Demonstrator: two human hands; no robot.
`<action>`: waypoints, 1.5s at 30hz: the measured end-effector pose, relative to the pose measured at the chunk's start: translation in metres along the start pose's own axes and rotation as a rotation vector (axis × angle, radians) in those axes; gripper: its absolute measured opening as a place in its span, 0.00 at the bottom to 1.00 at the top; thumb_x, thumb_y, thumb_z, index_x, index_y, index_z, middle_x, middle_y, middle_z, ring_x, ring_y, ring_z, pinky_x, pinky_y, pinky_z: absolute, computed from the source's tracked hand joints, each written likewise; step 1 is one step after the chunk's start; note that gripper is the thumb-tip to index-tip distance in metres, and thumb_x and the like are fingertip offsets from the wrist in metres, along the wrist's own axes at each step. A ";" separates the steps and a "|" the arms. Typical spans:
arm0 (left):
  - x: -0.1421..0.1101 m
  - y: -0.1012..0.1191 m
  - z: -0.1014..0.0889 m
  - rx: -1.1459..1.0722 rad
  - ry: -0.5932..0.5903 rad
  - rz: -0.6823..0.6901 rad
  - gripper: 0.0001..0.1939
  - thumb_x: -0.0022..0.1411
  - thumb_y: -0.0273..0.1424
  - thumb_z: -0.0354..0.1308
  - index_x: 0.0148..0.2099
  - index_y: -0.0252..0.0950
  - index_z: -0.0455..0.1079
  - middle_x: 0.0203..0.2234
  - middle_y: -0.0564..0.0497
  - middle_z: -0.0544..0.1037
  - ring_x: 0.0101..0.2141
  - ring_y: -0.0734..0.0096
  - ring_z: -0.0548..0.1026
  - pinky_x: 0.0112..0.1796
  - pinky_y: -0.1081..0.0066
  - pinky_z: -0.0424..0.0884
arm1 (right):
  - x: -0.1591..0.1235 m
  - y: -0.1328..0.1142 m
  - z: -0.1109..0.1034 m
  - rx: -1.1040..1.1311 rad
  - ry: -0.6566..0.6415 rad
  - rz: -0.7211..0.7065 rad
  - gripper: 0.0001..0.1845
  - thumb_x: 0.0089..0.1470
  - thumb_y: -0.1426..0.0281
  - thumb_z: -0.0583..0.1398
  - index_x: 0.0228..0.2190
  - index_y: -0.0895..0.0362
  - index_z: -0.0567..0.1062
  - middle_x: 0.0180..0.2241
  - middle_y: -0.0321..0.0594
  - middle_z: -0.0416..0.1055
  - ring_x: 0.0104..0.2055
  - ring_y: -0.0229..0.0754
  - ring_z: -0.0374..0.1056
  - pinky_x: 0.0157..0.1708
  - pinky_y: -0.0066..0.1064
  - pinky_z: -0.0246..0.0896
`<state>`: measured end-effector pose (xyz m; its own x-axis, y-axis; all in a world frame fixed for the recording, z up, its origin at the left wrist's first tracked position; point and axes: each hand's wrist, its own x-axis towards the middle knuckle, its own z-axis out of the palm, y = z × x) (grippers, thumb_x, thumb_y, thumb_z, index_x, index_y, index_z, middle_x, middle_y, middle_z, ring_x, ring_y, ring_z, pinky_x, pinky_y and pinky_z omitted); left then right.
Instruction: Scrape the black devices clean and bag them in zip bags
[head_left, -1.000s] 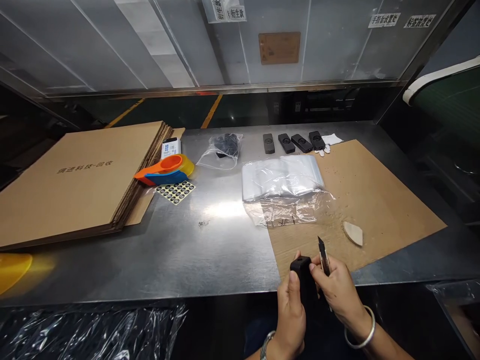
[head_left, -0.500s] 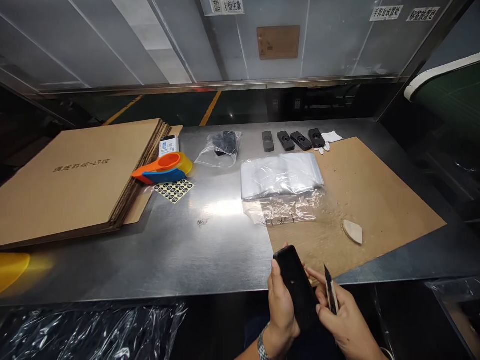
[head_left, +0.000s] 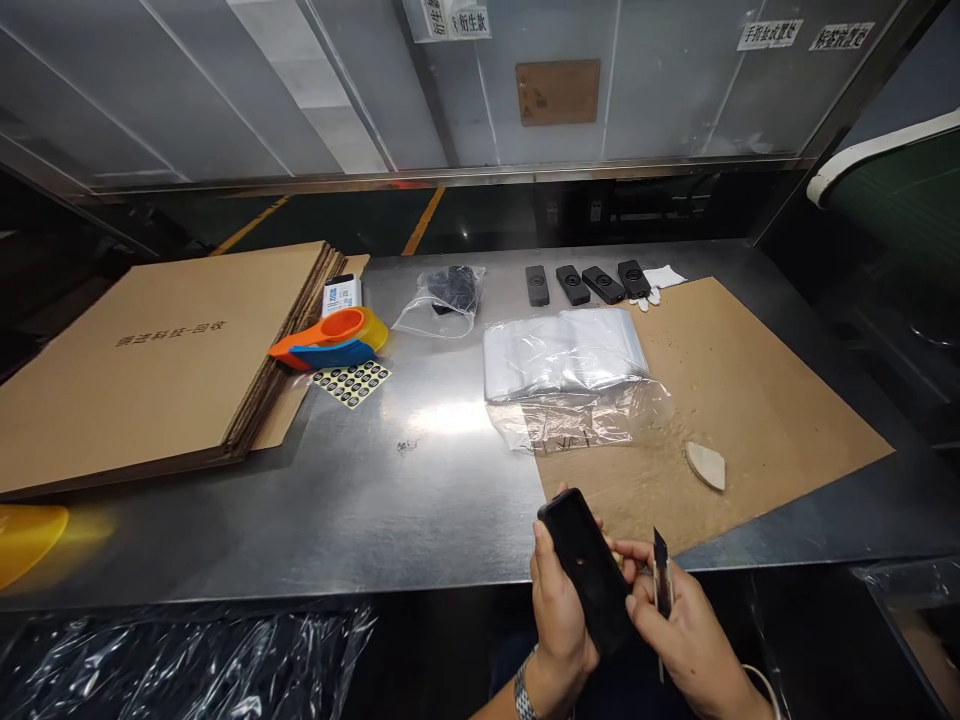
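Hogging most of the view is a shiny metal bench (head_left: 360,540), so starting there. Next biggest is the stack of flat cardboard (head_left: 172,350) filling the far left, with dark printing on top. Over on the right there's a single brown sheet (head_left: 757,370) lying flat, and down at the near left, below the bench edge, some crinkly black plastic (head_left: 172,660). A pack of clear bags (head_left: 562,355) sits mid-bench, partly over the brown sheet's left side.

Then the hands, both at the near edge, right of center. The left hand (head_left: 559,610) is wrapped around the left side of a black case (head_left: 585,570), thumb up along its edge. The case is tilted, its far end leaning left, with a small pale dot on the face. The right hand (head_left: 686,615) is mostly curled up with a knife in its grip, blade pointing up, fingers right by the case's right edge; can't really tell if they're touching it.

Smaller stuff: an orange and blue tape dispenser (head_left: 330,355) beside the cardboard stack, a clear pouch (head_left: 420,320) with dark things inside at the far side, a sticker sheet (head_left: 352,383) just nearer than the dispenser, that knife (head_left: 661,575), four little black boxes (head_left: 572,285) in a far row, and a pale scrap (head_left: 706,466) on the brown sheet.
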<state>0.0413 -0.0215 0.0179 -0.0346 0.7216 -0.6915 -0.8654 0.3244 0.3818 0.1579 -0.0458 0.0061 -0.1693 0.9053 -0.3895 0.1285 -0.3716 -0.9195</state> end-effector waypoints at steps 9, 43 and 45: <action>0.023 0.013 0.000 0.025 -0.049 -0.222 0.28 0.55 0.52 0.51 0.33 0.27 0.71 0.20 0.46 0.74 0.22 0.73 0.72 0.22 0.78 0.69 | 0.044 0.022 -0.041 -0.562 0.216 -0.174 0.22 0.59 0.60 0.49 0.51 0.59 0.59 0.42 0.46 0.66 0.40 0.43 0.64 0.41 0.36 0.60; 0.094 0.011 -0.014 0.974 -0.022 0.716 0.22 0.62 0.34 0.44 0.57 0.36 0.60 0.56 0.44 0.62 0.58 0.62 0.56 0.59 0.57 0.50 | 0.223 -0.044 -0.041 -1.594 0.221 -0.873 0.16 0.54 0.79 0.54 0.45 0.61 0.68 0.46 0.46 0.66 0.47 0.45 0.62 0.44 0.41 0.59; 0.093 0.020 -0.015 0.897 -0.017 0.696 0.19 0.62 0.35 0.45 0.55 0.38 0.62 0.54 0.45 0.65 0.54 0.63 0.62 0.56 0.58 0.56 | 0.224 -0.043 -0.044 -1.628 0.190 -0.909 0.10 0.55 0.77 0.54 0.40 0.61 0.70 0.42 0.43 0.68 0.43 0.43 0.64 0.42 0.38 0.60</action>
<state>0.0129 0.0433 -0.0482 -0.3553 0.9223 -0.1518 0.0096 0.1660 0.9861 0.1573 0.1818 -0.0394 -0.6298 0.7384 0.2412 0.7766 0.6053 0.1748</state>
